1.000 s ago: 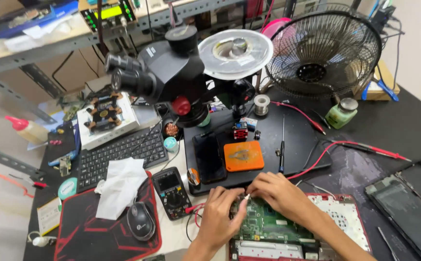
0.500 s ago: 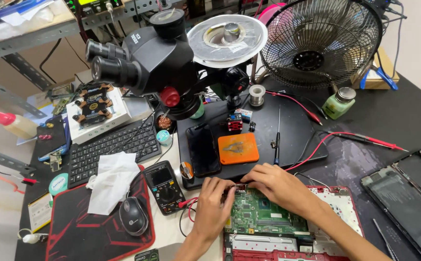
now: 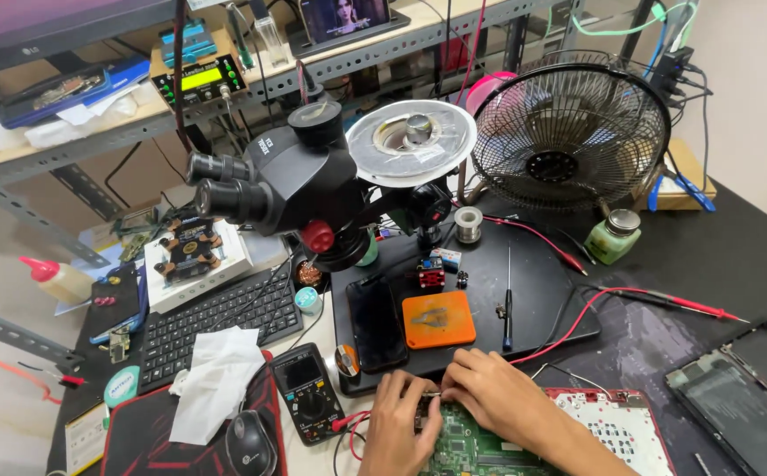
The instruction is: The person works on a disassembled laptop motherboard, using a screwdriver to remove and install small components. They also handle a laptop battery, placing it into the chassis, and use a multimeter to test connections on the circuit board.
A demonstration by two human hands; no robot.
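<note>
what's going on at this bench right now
A person is bent over a green circuit board at the near edge of the bench. The left hand and right hand meet at the board's top edge, fingertips pinched on something too small to make out. Just beyond lie an orange pad and a dark phone on a black mat under a stereo microscope. A multimeter lies left of the hands, a fan at the back.

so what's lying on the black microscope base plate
On the black base plate: a dark phone, an orange pad, a thin screwdriver and small modules. The microscope head hides the plate's rear left.
</note>
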